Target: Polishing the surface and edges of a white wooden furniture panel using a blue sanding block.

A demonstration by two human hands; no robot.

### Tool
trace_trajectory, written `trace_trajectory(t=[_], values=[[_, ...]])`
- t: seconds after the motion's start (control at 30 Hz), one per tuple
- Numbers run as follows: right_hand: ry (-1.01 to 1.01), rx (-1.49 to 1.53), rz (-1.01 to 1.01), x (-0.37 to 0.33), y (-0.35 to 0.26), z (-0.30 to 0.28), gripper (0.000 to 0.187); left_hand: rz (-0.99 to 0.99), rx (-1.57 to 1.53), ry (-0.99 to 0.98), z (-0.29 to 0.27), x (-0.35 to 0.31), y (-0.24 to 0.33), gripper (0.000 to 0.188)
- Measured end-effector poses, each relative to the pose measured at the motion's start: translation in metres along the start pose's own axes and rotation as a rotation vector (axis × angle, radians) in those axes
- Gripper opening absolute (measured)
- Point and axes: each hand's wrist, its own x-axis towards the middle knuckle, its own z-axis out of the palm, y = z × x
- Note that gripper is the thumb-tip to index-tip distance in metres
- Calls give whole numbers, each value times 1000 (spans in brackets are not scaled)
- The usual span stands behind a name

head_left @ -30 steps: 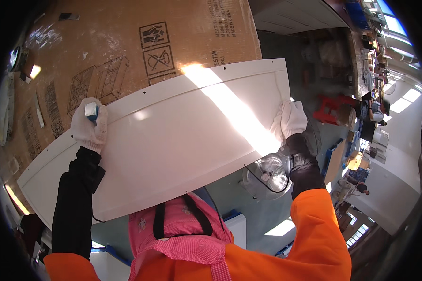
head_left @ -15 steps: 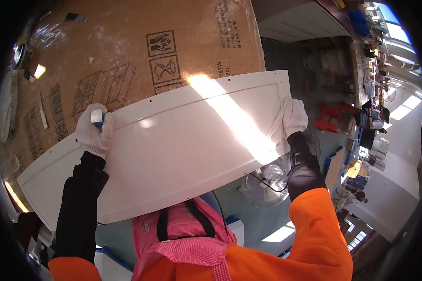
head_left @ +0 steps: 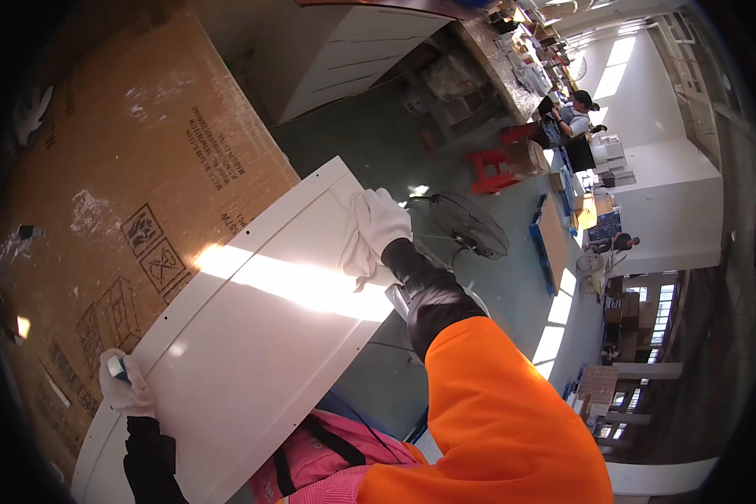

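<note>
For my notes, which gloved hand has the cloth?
The right hand: the cloth hangs from it against the panel. The left hand instead holds a small blue-and-white item.

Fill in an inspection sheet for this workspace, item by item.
Surface: brown printed cardboard, shiny patches on it
Job's things: white panel, bright light strip across it; white cloth; blue-and-white piece
Clutter: small dark piece and pale strip on the cardboard
Hands: both gloved; left hand grips the blue-and-white piece at the panel's edge, right hand has the cloth on the panel
Cables: none identifiable with certainty
Surroundings: red stool, dark-caged fan, two people farther off
</note>
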Motion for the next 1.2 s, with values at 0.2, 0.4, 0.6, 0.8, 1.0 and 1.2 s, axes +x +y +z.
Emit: trace_trajectory(t=[0.2,0.4,0.6,0.8,1.0,1.2], values=[[-53,-216,75,-140,60,-28,18,33,24,-14,17,6,8,35],[-9,-130,299,-155,61,-5,25,49,13,-40,6,6,-6,38],[-93,-43,285,-209,-7,-2,21,-20,-7,-25,9,7,9,33],[-246,184,-228,-231,-84,-32,17,-45,-5,-19,8,5,9,30],[-62,-9,39,-179,42,7,20,-18,27,-14,14,9,21,32],[-156,233,-373,-261,-166,-5,12,-38,183,-7,5,7,16,35]])
